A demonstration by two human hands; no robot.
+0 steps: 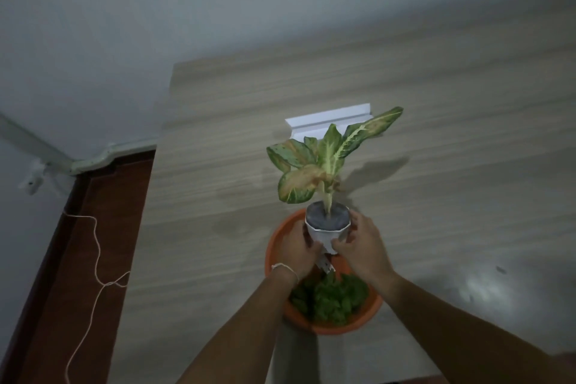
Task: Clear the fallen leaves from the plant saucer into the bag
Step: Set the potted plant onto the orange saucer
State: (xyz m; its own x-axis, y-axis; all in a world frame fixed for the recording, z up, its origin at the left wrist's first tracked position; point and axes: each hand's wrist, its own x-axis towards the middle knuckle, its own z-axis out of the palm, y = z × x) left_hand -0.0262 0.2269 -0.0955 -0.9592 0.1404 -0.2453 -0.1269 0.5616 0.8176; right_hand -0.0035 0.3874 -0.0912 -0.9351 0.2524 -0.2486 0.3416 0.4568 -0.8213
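1. My left hand and right hand clasp the white pot, which bears no readable writing.
2. Green leaves fill the orange saucer.
3. A pale wood-grain table stands against a grey wall.

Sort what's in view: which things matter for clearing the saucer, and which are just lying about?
Job:
orange saucer
green leaves in it
white plant pot, gripped by left hand and right hand
white bag behind

Lying about:
cord on the floor
wooden table, only the support
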